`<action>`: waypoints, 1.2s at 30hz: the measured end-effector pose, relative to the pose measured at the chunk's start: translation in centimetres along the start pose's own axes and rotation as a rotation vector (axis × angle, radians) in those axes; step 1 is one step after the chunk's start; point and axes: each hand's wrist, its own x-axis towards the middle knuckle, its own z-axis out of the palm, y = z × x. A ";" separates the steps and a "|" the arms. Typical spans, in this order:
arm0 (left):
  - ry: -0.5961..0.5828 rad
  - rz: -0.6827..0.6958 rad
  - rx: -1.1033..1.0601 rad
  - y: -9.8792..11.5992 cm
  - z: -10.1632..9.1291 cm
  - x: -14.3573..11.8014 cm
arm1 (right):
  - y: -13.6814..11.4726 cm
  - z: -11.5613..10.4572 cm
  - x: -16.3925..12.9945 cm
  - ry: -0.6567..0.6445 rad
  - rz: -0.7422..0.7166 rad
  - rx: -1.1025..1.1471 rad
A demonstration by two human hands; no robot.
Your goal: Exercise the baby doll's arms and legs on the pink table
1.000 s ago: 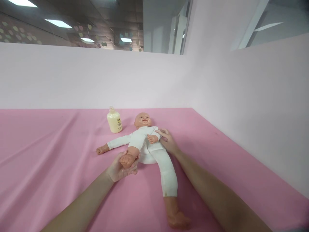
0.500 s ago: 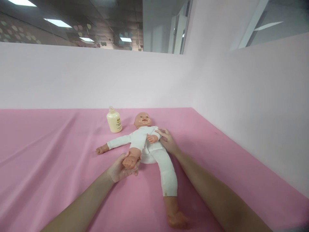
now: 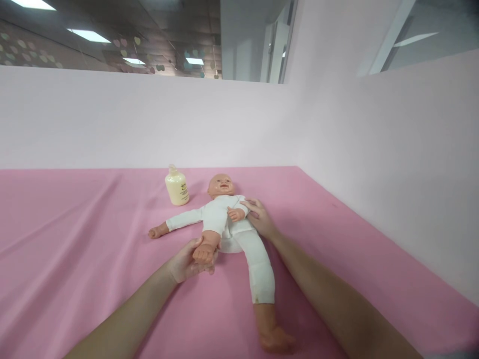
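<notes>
A baby doll (image 3: 217, 214) with a bald head and white cloth body lies on its back, head at the far end. My left hand (image 3: 189, 264) is wrapped from below around the doll's foot (image 3: 205, 253), holding that leg bent and raised toward me. My right hand (image 3: 262, 219) lies along the doll's other side, with outstretched fingers touching its bent arm (image 3: 239, 213). The thumb of that hand is hidden. The doll's other leg (image 3: 260, 271) stretches toward me on the pink cover, and its other arm (image 3: 183, 219) is spread out to the left.
A pale yellow pump bottle (image 3: 177, 187) stands left of the doll's head. Pink cloth (image 3: 86, 249) with folds at the left covers the surface. White walls (image 3: 149, 119) rise behind and at the right, with windows above.
The doll's foot in my left hand has shifted slightly to the right. My right hand and the rest of the doll look the same.
</notes>
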 end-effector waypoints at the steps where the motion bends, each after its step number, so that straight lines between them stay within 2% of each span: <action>1: 0.006 0.005 0.000 0.0 0.0 0.0 | 0.0 0.0 0.0 -0.002 0.003 -0.001; 11: 0.089 0.019 -0.014 -0.1 0.7 -0.2 | -0.2 -0.1 0.0 -0.008 0.022 0.004; 20: -0.003 0.033 -0.022 -0.1 0.6 0.0 | -0.5 -0.1 0.0 -0.012 0.016 0.010; 31: 0.069 0.009 0.077 -0.5 0.6 0.0 | 0.0 0.0 0.0 -0.014 0.000 0.001; 36: 0.047 -0.009 0.127 -0.9 -0.1 0.1 | 0.4 0.1 -0.1 -0.007 0.005 0.012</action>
